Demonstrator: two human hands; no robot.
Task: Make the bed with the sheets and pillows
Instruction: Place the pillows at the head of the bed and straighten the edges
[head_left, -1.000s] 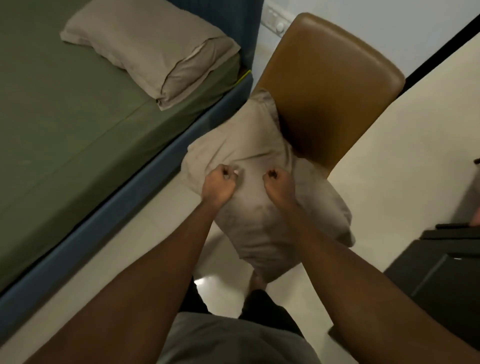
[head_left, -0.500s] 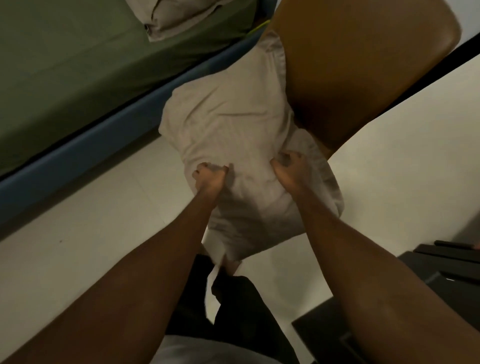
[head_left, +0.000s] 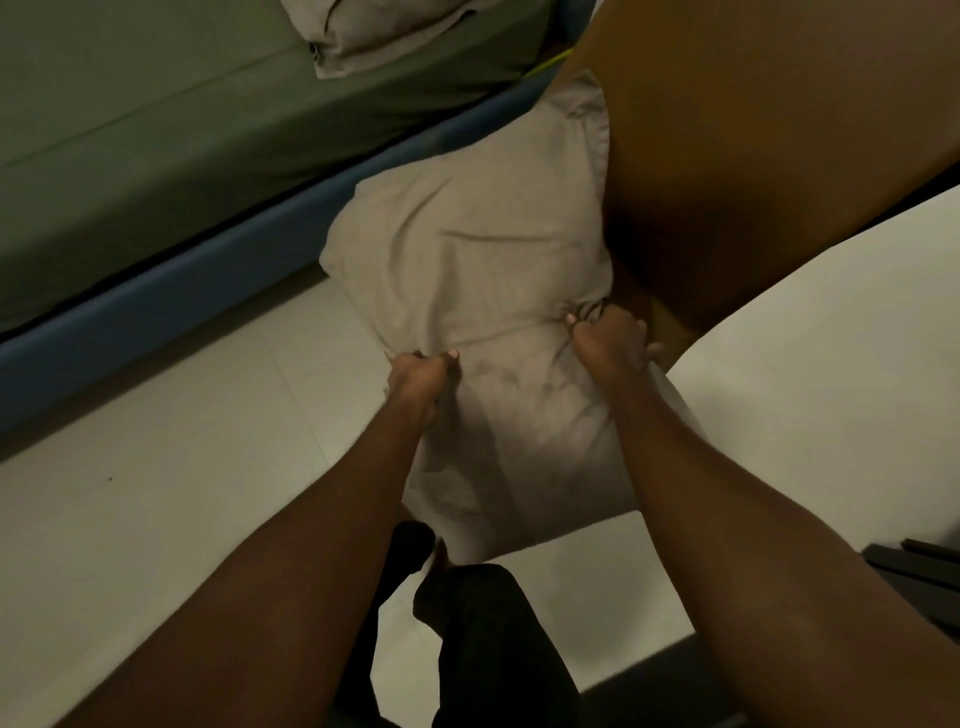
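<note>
At frame centre, holds a plump beige fabric pillow against a tan leather chair, left hand and right hand each with grip clamped on its cloth.

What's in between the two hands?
In the head view, only wrinkled beige pillow cloth spans between the left hand and right hand, which both grip it.
</note>
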